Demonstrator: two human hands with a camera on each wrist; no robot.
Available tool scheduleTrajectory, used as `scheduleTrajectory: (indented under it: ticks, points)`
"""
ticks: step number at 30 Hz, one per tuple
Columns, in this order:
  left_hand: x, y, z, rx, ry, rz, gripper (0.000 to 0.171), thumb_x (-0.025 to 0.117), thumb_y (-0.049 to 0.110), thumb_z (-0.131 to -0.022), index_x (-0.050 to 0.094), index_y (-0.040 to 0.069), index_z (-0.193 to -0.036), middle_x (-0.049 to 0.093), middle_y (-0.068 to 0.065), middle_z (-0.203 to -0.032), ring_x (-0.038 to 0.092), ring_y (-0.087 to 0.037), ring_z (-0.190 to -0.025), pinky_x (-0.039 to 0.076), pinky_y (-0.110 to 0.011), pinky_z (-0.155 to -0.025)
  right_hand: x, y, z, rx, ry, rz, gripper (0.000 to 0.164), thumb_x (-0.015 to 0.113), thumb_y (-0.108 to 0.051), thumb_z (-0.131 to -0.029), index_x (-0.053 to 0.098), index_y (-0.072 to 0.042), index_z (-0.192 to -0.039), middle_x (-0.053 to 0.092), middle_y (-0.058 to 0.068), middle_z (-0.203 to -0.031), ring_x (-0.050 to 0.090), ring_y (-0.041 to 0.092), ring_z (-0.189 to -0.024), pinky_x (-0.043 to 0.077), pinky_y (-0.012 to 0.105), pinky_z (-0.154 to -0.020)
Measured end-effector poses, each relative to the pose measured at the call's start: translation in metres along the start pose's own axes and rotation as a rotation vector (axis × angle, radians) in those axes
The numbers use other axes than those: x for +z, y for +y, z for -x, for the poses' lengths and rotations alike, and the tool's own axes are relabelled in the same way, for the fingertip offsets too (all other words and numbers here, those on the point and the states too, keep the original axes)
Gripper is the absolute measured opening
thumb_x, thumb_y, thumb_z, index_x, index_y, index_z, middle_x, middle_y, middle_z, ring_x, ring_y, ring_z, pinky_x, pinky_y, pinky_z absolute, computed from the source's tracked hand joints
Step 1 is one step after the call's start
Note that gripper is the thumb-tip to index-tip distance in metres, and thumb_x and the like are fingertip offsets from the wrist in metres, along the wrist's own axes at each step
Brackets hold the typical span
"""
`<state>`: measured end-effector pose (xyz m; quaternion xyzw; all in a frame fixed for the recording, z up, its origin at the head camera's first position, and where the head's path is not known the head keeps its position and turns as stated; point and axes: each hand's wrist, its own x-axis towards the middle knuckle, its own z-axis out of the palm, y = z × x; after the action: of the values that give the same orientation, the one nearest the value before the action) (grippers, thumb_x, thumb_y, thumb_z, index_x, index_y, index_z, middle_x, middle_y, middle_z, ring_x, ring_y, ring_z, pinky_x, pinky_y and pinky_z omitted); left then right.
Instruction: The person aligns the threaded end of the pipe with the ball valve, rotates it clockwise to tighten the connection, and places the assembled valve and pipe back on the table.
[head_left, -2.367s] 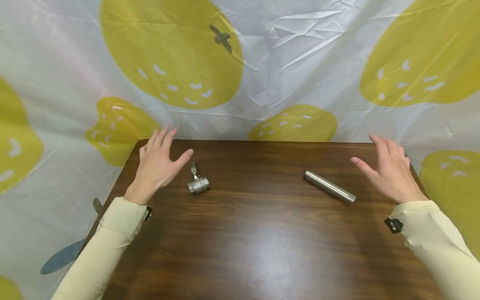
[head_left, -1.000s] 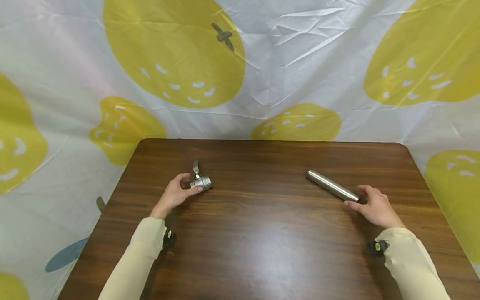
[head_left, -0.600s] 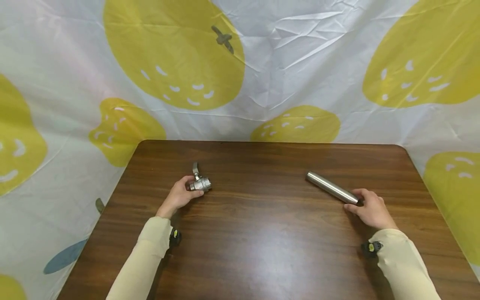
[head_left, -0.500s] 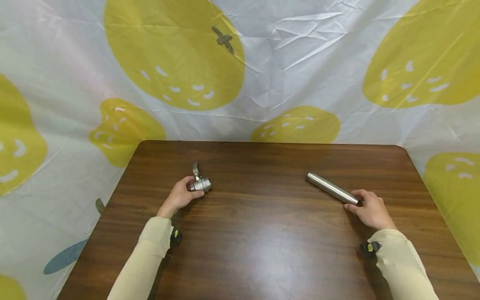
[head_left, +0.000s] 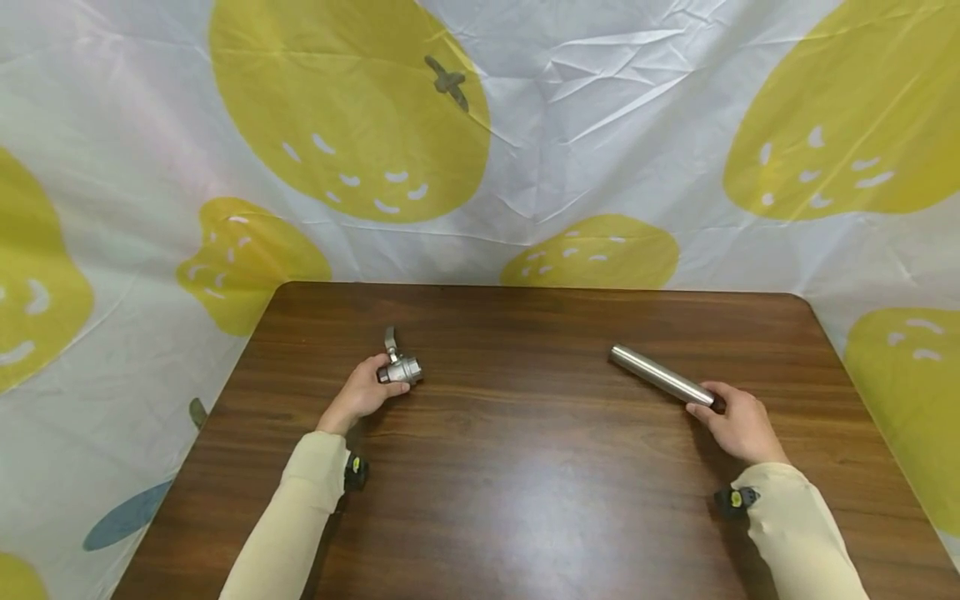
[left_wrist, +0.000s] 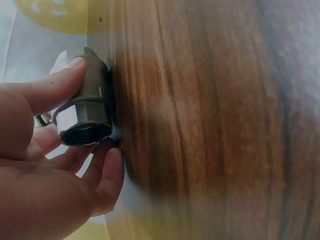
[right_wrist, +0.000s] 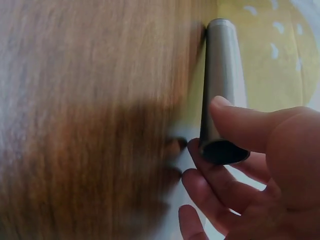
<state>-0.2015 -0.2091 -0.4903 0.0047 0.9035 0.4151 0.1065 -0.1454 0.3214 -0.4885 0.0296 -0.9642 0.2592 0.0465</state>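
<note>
At the table's left, a silver ball valve (head_left: 401,370) with a small lever handle lies on the wood. My left hand (head_left: 362,392) grips its near-left end, thumb along the front and fingers behind. In the left wrist view the valve's threaded opening (left_wrist: 86,134) faces the camera, and the thumb presses on its body. On the right, a plain steel pipe (head_left: 656,373) lies slanted, and my right hand (head_left: 741,421) pinches its near end. Seen from the right wrist, the thumb lies on the pipe (right_wrist: 223,65) and the fingers curl under its open end.
Both things are on a dark brown wooden table (head_left: 517,450) with rounded far corners. Behind it and at both sides hangs a white cloth (head_left: 525,167) printed with large yellow fruit. Black wrist cameras sit at both cream sleeves.
Both hands came down from above the table, the left onto the valve, the right onto the pipe's near end. Over the last half second hands and things have barely shifted.
</note>
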Motion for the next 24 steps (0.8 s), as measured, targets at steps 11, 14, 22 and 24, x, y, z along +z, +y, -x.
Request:
scheduleTrajectory:
  ticks: [11, 14, 22, 24]
  points:
    - [0.0, -0.003, 0.0, -0.015, 0.015, 0.075, 0.066, 0.07, 0.016, -0.077, 0.039, -0.003, -0.132, 0.043, -0.023, -0.13, 0.045, -0.032, -0.109, 0.036, -0.044, -0.097, 0.004, -0.006, 0.0, 0.054, 0.059, -0.056, 0.041, 0.061, -0.032, -0.084, 0.058, -0.001, -0.11, 0.061, 0.014, -0.078, 0.051, 0.023, -0.069, 0.037, 0.028, -0.06]
    - [0.002, -0.002, 0.0, 0.001, 0.03, 0.109, 0.065, 0.072, 0.014, -0.075, 0.042, -0.002, -0.13, 0.047, -0.02, -0.125, 0.045, -0.031, -0.108, 0.035, -0.042, -0.096, 0.004, -0.009, 0.0, 0.09, 0.066, -0.084, 0.041, 0.06, -0.035, -0.085, 0.058, -0.004, -0.11, 0.059, 0.008, -0.07, 0.048, 0.018, -0.064, 0.035, 0.023, -0.058]
    - [0.007, 0.003, -0.002, 0.025, 0.04, 0.267, 0.062, 0.072, 0.014, -0.076, 0.044, 0.003, -0.129, 0.048, -0.015, -0.122, 0.048, -0.026, -0.104, 0.041, -0.036, -0.091, 0.007, -0.02, 0.0, 0.158, 0.125, -0.167, 0.039, 0.059, -0.037, -0.085, 0.058, -0.007, -0.111, 0.062, 0.01, -0.081, 0.047, 0.004, -0.063, 0.035, 0.018, -0.058]
    - [0.009, 0.005, -0.002, 0.026, 0.0, 0.394, 0.062, 0.069, 0.01, -0.078, 0.04, 0.003, -0.132, 0.043, -0.016, -0.125, 0.05, -0.025, -0.103, 0.047, -0.038, -0.088, 0.009, -0.023, 0.0, 0.16, 0.152, -0.181, 0.037, 0.06, -0.036, -0.084, 0.059, -0.008, -0.109, 0.062, 0.011, -0.085, 0.047, 0.001, -0.065, 0.035, 0.017, -0.059]
